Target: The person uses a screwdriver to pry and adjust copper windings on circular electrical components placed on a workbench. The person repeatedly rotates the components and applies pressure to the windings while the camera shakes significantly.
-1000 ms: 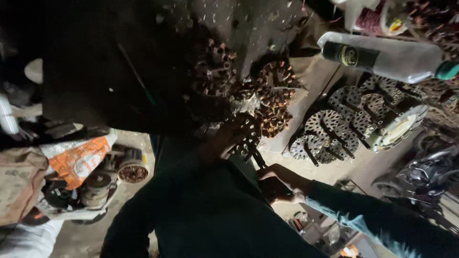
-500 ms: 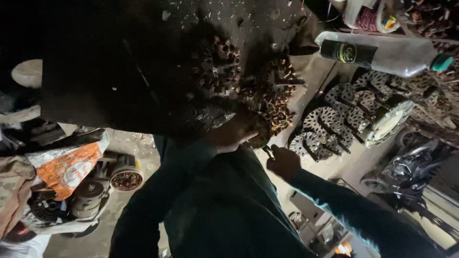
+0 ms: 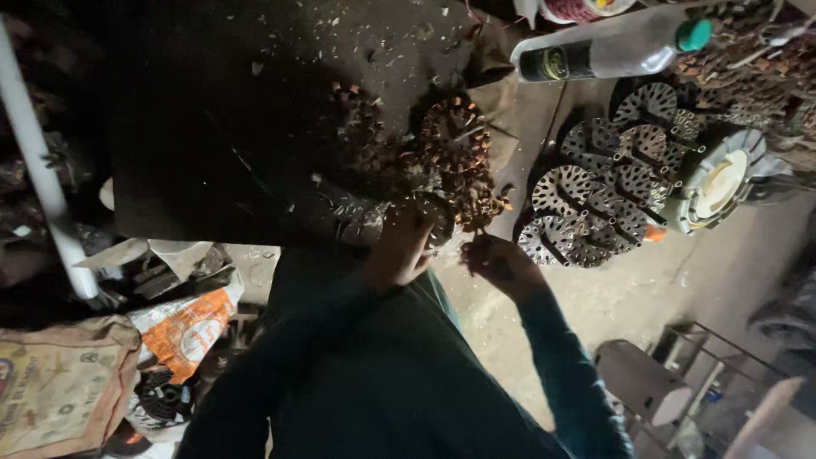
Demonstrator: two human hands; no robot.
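A stator wound with copper wire (image 3: 450,161) lies at the near edge of a dark, littered workbench (image 3: 255,127). My left hand (image 3: 399,246) grips its lower rim, fingers curled on the metal core. My right hand (image 3: 501,263) is just right of it, fingers bunched on a thin strand of copper wire (image 3: 478,231) that hangs from the winding. Both arms are in dark teal sleeves. The part of the stator under my left hand is hidden.
A clear plastic bottle with a green cap (image 3: 612,51) lies at the top right. Several grey slotted metal discs (image 3: 595,204) and a round white cover (image 3: 722,183) lie on the floor. A white pipe (image 3: 34,170), sacks (image 3: 187,327) and a metal frame (image 3: 680,374) stand around.
My right hand has come up from lower right to the stator's edge, and the dark tool it held is no longer seen. My left hand stays on the stator.
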